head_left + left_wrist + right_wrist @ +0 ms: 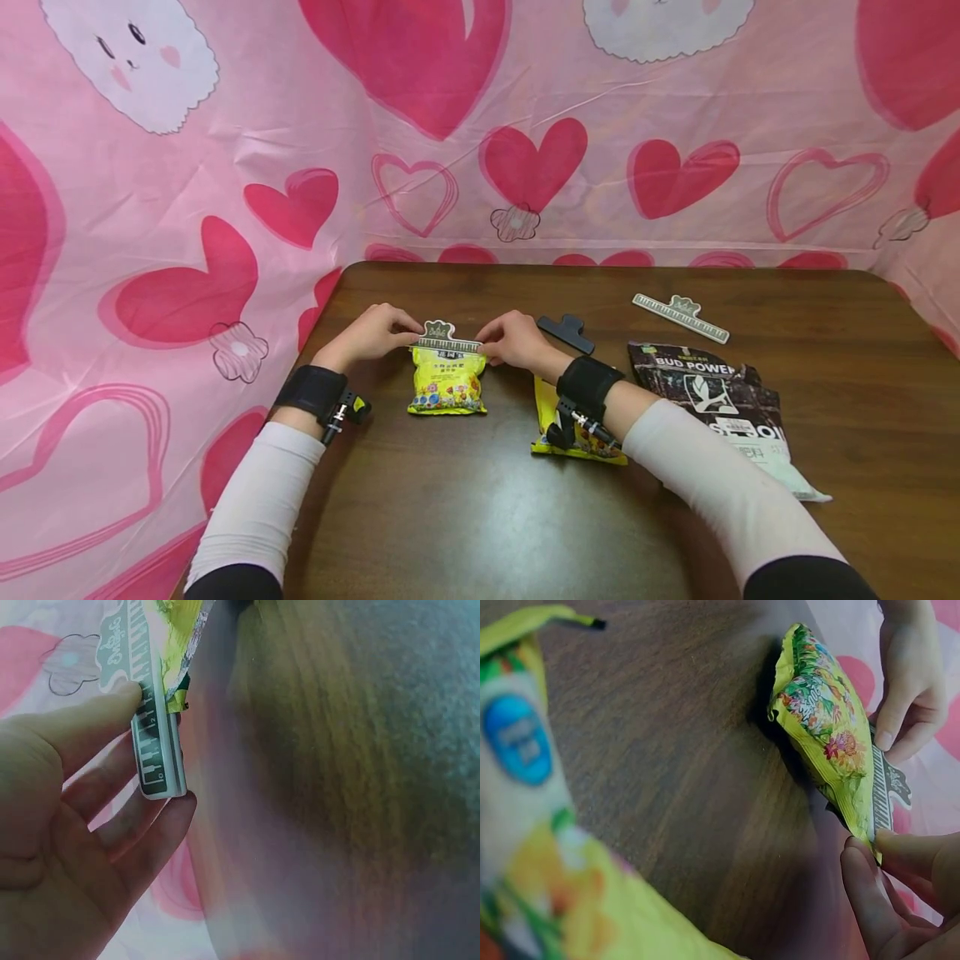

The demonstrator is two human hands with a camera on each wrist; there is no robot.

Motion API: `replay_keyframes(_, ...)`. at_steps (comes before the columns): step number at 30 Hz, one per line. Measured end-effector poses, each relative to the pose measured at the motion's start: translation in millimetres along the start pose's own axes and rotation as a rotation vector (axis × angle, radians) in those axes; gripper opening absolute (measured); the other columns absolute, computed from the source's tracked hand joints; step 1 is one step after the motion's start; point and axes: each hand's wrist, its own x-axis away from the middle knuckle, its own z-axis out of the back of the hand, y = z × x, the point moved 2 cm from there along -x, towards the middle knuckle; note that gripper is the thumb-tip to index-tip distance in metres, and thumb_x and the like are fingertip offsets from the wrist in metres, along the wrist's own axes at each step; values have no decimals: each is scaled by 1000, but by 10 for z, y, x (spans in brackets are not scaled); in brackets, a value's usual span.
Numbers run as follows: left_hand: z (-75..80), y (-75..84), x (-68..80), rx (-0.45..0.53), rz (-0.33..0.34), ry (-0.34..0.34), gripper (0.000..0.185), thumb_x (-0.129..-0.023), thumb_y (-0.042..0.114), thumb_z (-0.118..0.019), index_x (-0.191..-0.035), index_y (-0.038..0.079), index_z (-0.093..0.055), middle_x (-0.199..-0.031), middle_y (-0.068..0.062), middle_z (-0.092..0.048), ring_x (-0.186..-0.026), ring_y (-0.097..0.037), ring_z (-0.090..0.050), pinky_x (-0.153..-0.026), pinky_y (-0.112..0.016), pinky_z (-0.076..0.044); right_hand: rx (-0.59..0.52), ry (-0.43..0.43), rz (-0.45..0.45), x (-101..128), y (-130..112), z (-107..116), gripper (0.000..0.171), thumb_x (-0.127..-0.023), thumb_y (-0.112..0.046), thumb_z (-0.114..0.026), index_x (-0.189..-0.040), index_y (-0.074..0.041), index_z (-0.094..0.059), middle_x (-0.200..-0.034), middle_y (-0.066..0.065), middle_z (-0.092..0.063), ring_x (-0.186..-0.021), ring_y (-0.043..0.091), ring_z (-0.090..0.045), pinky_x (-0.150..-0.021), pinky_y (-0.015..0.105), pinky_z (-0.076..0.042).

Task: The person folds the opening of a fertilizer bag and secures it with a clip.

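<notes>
Both hands, left hand (372,332) and right hand (512,339), pinch the ends of the bag clip (447,339) (ruler marks on it) on the yellow snack bag (447,382), at 12 o'clock on the worktop (465,500).

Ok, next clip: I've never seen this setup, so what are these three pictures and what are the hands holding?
No machine here: a person wears one camera on the head and one on each wrist. The head view looks down at a dark wooden table. The left hand and right hand each pinch an end of a green ruler-like sealing clip on top of a small yellow bag. The wrist views show those grips close up. Also lying there: a second yellow bag, a black clip, a spare green clip and a dark bag.
</notes>
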Motion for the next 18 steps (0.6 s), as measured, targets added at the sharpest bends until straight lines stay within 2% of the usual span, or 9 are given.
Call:
replay_keyframes(7,-17,36,-14,-23,60,-3,19,-90,17,-72,-107,9,-78,-104,-10,-74,-96,-25,-63,-87,-43,-50,42,-5,-17,-35,11,-21,20,-89,-12,-73,-108,-6,-76,-98,11,-73,-68,11,-68,-67,26,-59)
replay_keyframes(18,-46,60,-2,-47,88,0,20,-89,17,-73,-105,8,-78,-105,-11,-76,-100,-27,-64,-91,-45,-50,122,-39,5,-53,27,-42,20,-92,-12,-70,-110,-4,-74,-99,11,-74,-68,13,-67,-64,26,-59)
